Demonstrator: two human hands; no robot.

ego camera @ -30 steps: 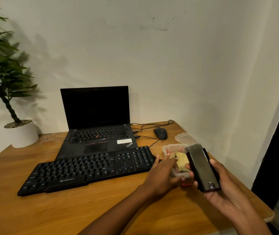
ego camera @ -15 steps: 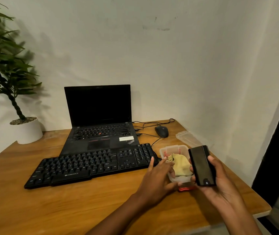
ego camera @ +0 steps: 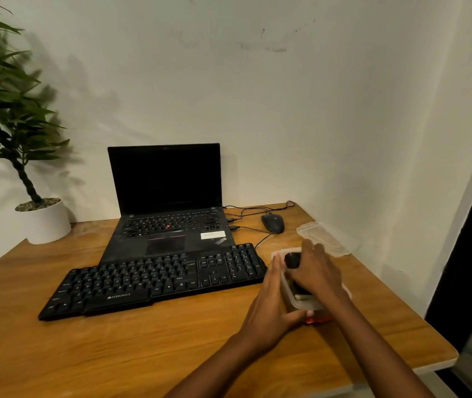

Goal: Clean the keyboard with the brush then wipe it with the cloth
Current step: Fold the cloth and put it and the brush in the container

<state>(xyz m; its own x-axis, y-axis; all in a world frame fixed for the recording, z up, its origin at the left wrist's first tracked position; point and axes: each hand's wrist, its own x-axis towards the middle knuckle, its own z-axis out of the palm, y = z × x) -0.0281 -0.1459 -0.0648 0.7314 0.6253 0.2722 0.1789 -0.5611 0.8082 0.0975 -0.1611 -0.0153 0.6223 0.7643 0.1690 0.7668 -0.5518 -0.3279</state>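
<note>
Table (ego camera: 114,354) before the keyboard (ego camera: 154,280) lies open; container (ego camera: 305,305), lid (ego camera: 326,239) and mouse (ego camera: 272,222) crowd its right end.

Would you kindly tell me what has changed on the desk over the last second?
The right hand has lowered the black rectangular brush into the clear plastic container, hiding the yellow cloth seen earlier. The left hand stays at the container's side, holding it steady. The black keyboard, open laptop, black mouse and clear lid have not moved.
</note>
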